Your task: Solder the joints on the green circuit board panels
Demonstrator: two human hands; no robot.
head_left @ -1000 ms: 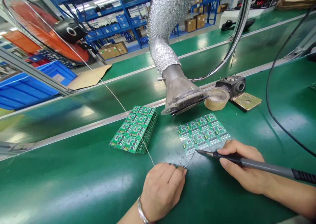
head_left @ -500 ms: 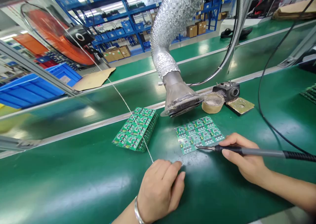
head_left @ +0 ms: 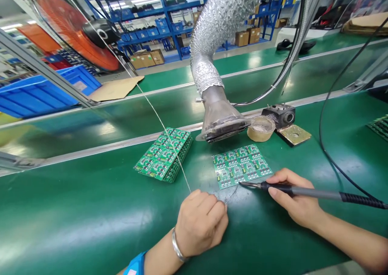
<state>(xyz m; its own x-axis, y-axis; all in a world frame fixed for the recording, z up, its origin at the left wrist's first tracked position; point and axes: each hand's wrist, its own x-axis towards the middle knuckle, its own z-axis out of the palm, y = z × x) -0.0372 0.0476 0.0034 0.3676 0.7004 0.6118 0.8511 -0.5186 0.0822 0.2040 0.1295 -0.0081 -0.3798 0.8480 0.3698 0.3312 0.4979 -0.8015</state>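
Observation:
My right hand (head_left: 295,196) grips a soldering iron (head_left: 315,192) by its dark handle. The iron's tip rests at the front edge of a green circuit board panel (head_left: 242,166), which lies flat on the bench. Closed in a fist, my left hand (head_left: 201,222) holds thin solder wire (head_left: 178,159). The wire comes down from the upper left into the fist, and a short end leaves it toward the iron's tip. Left of the panel stands a stack of similar boards (head_left: 163,153).
A fume extractor nozzle (head_left: 222,117) hangs just behind the panel. Behind it to the right are a round tub (head_left: 261,129) and a soldering iron stand (head_left: 280,115) with a sponge tray (head_left: 294,135). The iron's black cable (head_left: 323,133) loops at right. More boards (head_left: 378,127) lie far right.
The iron's tip has shifted slightly from on the panel to its front edge. My left fist has turned and closed tighter, with more wire end showing. The view has tilted slightly.

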